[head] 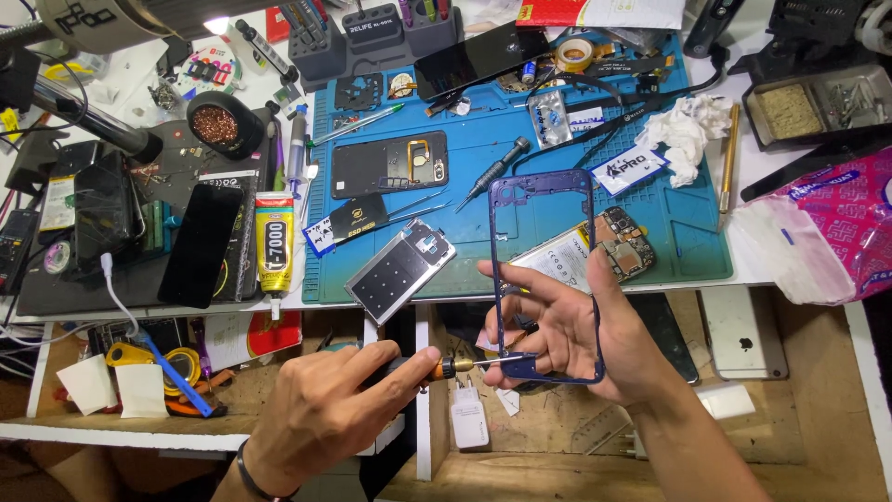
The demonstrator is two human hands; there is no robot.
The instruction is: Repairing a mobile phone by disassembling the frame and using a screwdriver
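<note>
A: From the head view, your right hand [567,325] grasps the blue phone frame [544,274], fingers threaded through its opening and closed on the lower end. Your left hand [334,409] is clenched on the screwdriver [465,364], tip touching the frame's bottom edge

B: Where does the frame sit against the blue work mat [650,223]?

A: Its upper half hangs in front of the mat's near edge; the lower half is off the mat, nearer you, over the open drawer [557,437]

B: How should this go well?

A: I'd judge: keep the driver square to the screw, press lightly along its shaft, and brace the frame with your right thumb so the thin rails don't twist. I can't tell whether the bit is seated in a screw head; it's too small to see

B: Which way does it point?

A: The frame's long axis runs away from you toward the mat, nearly upright in view, top end tilted slightly left. The screwdriver lies crosswise, tip pointing right
</note>
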